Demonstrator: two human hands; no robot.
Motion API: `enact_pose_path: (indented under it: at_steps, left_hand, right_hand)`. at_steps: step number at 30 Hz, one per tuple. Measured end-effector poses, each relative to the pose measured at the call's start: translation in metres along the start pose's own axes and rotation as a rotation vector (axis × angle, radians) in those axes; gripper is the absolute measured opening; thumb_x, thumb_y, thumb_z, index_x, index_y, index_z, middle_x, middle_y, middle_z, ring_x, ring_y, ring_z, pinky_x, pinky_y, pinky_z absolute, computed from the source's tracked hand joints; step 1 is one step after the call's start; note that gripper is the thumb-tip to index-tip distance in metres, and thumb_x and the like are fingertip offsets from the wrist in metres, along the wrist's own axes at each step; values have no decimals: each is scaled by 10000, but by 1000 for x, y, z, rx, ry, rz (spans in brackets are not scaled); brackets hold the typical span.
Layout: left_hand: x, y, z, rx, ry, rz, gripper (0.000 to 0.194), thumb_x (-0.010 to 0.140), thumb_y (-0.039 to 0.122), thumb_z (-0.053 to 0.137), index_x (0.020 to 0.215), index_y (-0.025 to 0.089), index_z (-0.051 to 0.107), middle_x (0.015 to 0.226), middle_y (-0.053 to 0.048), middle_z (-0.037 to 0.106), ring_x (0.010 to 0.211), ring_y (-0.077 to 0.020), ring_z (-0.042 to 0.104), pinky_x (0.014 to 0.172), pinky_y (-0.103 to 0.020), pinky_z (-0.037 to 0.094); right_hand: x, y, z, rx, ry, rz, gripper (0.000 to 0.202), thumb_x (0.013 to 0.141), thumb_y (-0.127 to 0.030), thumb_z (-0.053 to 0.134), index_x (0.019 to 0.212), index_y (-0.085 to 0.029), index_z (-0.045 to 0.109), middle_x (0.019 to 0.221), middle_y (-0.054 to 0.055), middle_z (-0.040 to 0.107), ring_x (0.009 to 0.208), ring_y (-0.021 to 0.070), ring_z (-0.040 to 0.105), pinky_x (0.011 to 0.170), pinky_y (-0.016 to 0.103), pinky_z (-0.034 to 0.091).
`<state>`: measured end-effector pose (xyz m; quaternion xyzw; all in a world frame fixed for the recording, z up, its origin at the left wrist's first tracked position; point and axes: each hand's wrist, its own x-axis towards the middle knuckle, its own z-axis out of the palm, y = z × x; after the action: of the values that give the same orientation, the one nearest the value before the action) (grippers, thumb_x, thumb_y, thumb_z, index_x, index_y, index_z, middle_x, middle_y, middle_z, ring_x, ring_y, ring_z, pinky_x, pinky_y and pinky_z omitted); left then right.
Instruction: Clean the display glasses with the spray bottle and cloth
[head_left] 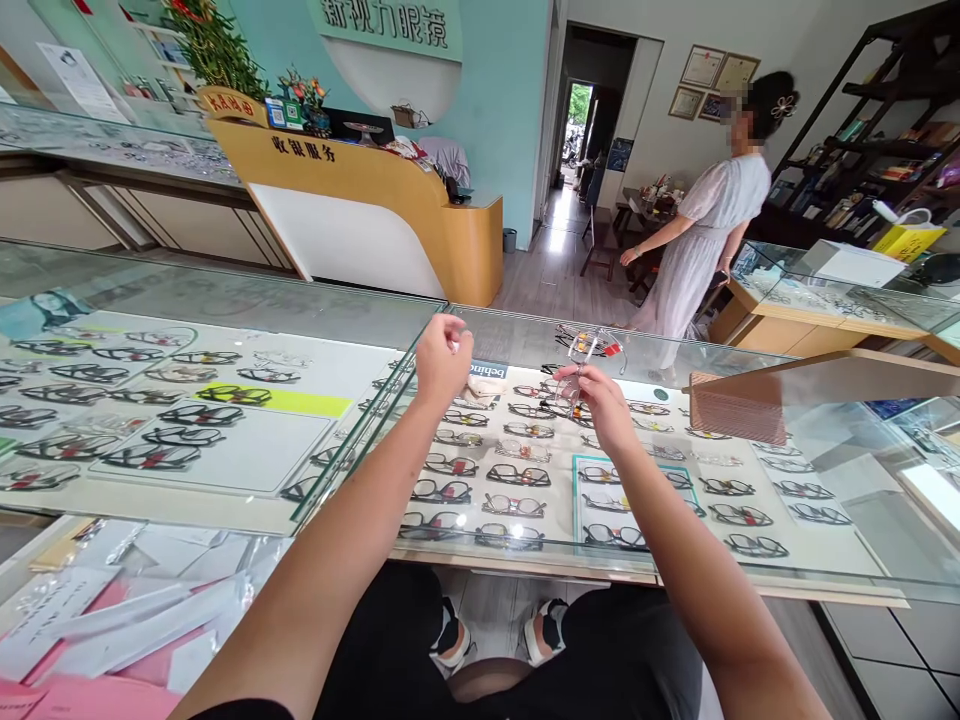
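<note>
My left hand [444,358] is raised over the glass display counter [360,290], near the seam between two cases. Its fingers are curled closed; whatever they may hold is hidden. Just right of it, a crumpled pale cloth [486,390] shows at the counter top. In my right hand [606,405] is a pair of glasses [592,345] with thin, clear-looking rims, pinched between the fingers and held up above the glass. A small red-and-white tag [613,349] shows at its right side. Below both hands, rows of glasses frames [517,475] lie inside the case.
On the right a tilted wooden-edged tray [739,410] rests on the counter. Packets and pink papers [112,640] fill an open drawer at lower left. Beyond stand a cashier desk [375,210] and a person in a light dress [712,220], facing left.
</note>
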<state>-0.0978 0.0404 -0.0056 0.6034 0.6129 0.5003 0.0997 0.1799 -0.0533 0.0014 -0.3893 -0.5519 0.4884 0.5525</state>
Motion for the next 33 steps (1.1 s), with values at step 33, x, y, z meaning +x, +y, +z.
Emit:
enact_pose_path:
  at_steps: [33]
  left_hand:
    - [-4,-3,3,243,-762,-35,342,1085,451,444,988,239,695,1037,-77,781,940,-266,707,765,-340,450]
  right_hand:
    - [-2,2,1,-73,-4,20,241,964,-417,618,1008,-256,792,1213,54,795,941,229,643,866,374,495]
